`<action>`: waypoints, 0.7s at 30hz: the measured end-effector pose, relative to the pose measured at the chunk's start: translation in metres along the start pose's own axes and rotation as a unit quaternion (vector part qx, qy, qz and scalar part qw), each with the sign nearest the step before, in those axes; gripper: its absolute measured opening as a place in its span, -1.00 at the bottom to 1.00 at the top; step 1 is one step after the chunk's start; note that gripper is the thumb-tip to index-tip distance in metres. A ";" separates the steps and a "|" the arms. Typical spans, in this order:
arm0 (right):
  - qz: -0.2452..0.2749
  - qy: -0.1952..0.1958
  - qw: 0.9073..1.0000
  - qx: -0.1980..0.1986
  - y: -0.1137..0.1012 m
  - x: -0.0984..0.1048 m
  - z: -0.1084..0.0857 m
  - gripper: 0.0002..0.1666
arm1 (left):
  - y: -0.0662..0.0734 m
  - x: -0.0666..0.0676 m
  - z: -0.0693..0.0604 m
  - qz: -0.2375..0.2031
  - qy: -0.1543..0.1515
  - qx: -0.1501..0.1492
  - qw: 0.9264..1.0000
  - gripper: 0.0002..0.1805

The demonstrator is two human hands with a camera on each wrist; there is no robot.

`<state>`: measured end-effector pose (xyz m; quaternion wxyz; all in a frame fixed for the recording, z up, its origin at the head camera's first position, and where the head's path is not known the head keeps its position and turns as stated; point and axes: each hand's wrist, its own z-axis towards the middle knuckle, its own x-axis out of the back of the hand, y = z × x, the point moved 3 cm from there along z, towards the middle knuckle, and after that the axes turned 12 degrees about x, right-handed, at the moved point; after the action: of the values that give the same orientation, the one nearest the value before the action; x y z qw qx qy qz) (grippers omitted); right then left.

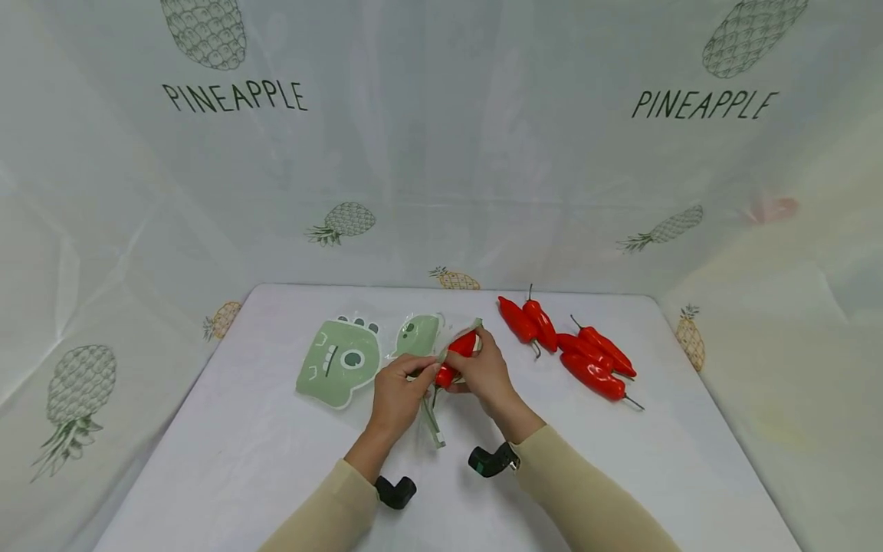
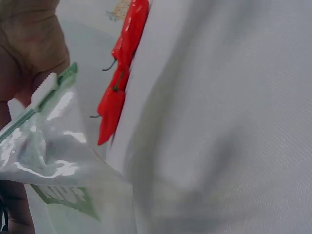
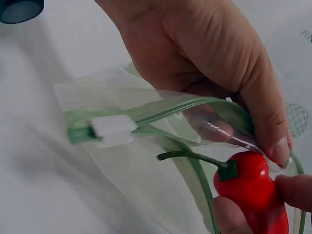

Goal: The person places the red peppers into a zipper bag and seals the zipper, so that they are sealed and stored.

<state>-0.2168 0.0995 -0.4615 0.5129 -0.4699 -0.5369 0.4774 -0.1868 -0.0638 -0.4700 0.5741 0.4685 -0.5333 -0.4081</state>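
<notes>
My left hand (image 1: pixel 400 389) pinches the rim of a clear zip bag (image 1: pixel 416 334) printed with a green cartoon animal. Its thumb presses the bag's edge in the right wrist view. The bag's green zip strip and white slider (image 3: pixel 114 126) show there, and its mouth is parted. My right hand (image 1: pixel 487 372) holds a glossy red chili pepper (image 3: pixel 253 187) between thumb and finger, at the bag's mouth, its green stem pointing toward the slider. In the left wrist view, the bag (image 2: pixel 58 151) and part of a hand fill the left side; the held pepper is hidden.
A second green cartoon zip bag (image 1: pixel 338 364) lies flat to the left. Several red chili peppers (image 1: pixel 596 360) lie on the white table (image 1: pixel 262 429) at the right, two of them (image 1: pixel 527 322) near its back edge. A pineapple-printed curtain (image 1: pixel 441 153) hangs behind.
</notes>
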 end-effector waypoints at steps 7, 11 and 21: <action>0.127 0.065 0.986 -0.085 0.009 -0.004 0.001 0.02 | 0.000 0.000 -0.006 0.005 -0.002 -0.002 1.000 -0.85; 0.078 0.069 0.994 -0.030 0.011 -0.007 -0.002 0.11 | 0.001 0.000 -0.006 0.020 0.016 -0.013 1.000 -0.85; -0.293 -0.038 0.948 0.118 0.017 -0.011 -0.009 0.11 | 0.010 0.021 0.009 0.009 0.137 -0.046 0.990 -0.88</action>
<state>-0.2075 0.0909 -0.4795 0.6614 -0.2094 -0.6097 0.3832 -0.1938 -0.0830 -0.4549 0.6658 0.4886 -0.4346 -0.3593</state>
